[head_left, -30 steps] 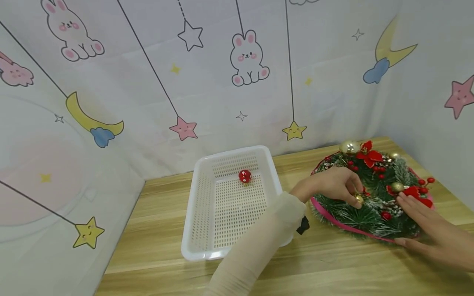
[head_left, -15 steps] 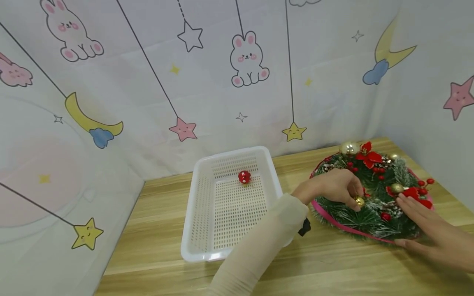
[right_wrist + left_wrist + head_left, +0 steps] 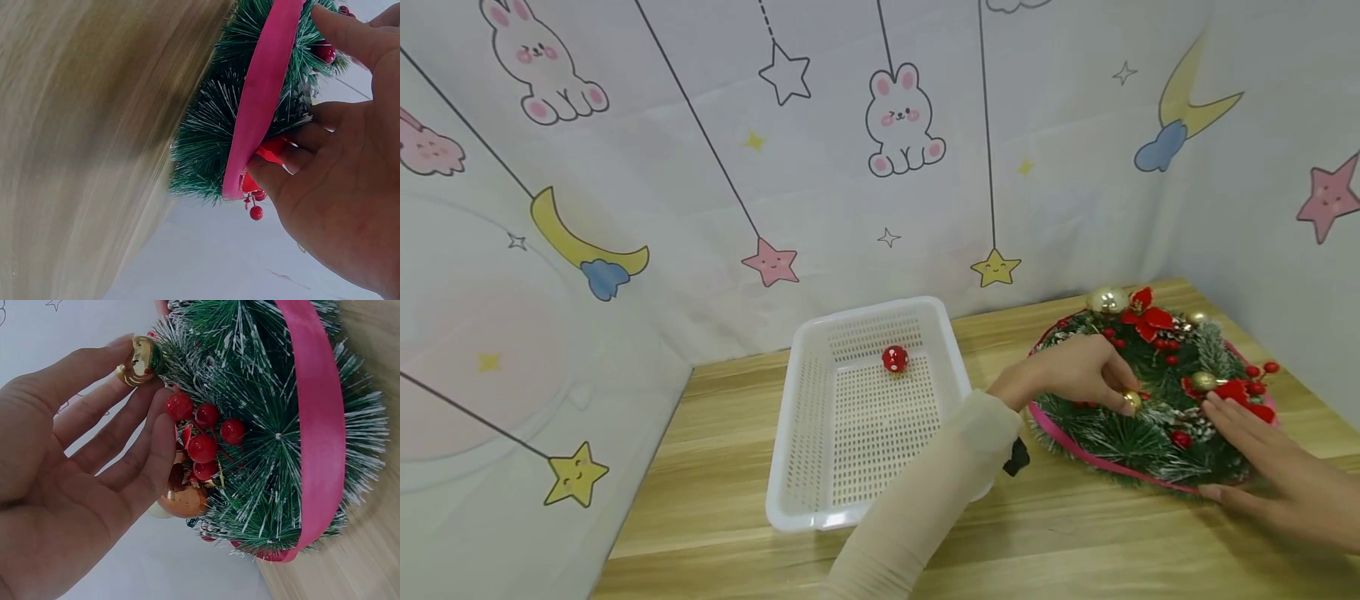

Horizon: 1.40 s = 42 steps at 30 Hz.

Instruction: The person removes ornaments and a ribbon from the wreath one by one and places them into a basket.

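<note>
A green Christmas wreath [image 3: 1131, 437], dusted with white and edged by a pink ribbon [image 3: 259, 94], lies at the right of the table. My left hand [image 3: 1075, 371] is over its near left part, with thumb and forefinger pinching a small shiny gold ball ornament [image 3: 142, 360]. The other left fingers stay loosely bent beside a cluster of red berries [image 3: 202, 449]. On the wreath's right side rests my right hand [image 3: 1277, 467], fingers extended beside a red flower [image 3: 1236, 396]. Its thumb lies near the ribbon at the front edge.
A white perforated basket [image 3: 781, 450] stands left of the wreath. Inside it lies a red ball with white dots [image 3: 895, 359]. Behind the wooden table [image 3: 700, 492] hangs a printed curtain [image 3: 820, 192]. A black object [image 3: 1017, 458] shows by my left wrist.
My left hand has shifted slightly, and the pinched gold ball is a little higher and farther right than half a second ago. My right hand holds its place.
</note>
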Motion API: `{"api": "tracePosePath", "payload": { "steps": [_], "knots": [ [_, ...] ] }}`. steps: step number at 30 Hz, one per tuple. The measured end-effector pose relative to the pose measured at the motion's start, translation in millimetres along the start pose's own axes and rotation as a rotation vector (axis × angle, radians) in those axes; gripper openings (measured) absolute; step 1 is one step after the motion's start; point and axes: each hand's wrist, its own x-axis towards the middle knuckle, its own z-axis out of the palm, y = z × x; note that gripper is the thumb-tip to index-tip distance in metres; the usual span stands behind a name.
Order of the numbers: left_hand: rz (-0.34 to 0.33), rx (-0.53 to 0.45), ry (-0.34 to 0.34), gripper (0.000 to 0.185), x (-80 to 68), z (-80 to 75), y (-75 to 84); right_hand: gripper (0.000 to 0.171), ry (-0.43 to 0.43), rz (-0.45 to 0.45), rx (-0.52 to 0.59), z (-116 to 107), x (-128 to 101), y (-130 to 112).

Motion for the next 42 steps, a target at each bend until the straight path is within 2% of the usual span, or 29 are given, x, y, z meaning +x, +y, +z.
{"api": "tracePosePath", "payload": {
  "steps": [11, 22, 29, 35, 42],
  "knots": [
    [0.065, 0.002, 0.049, 0.035, -1.1, -9.8, -1.9, 0.124, 0.001, -0.003, -0.006, -2, 0, -1],
    [0.033, -0.061, 0.105, 0.035, 4.5, -8.7, -2.5, 0.123, 0.020, -0.025, 0.009, -3, 1, -1],
    [0.046, -0.063, 0.156, 0.032, 8.2, -8.2, -9.5, 0.120, -0.010, 0.007, 0.005, -3, 0, -2],
    [0.038, -0.110, 0.179, 0.033, 10.7, -8.8, -13.5, 0.119, -0.023, 0.024, 0.003, -2, 0, -3],
    [0.021, -0.080, 0.188, 0.035, 13.6, -10.1, -14.2, 0.119, -0.010, 0.019, 0.001, -2, -1, -3]
  ]
}}
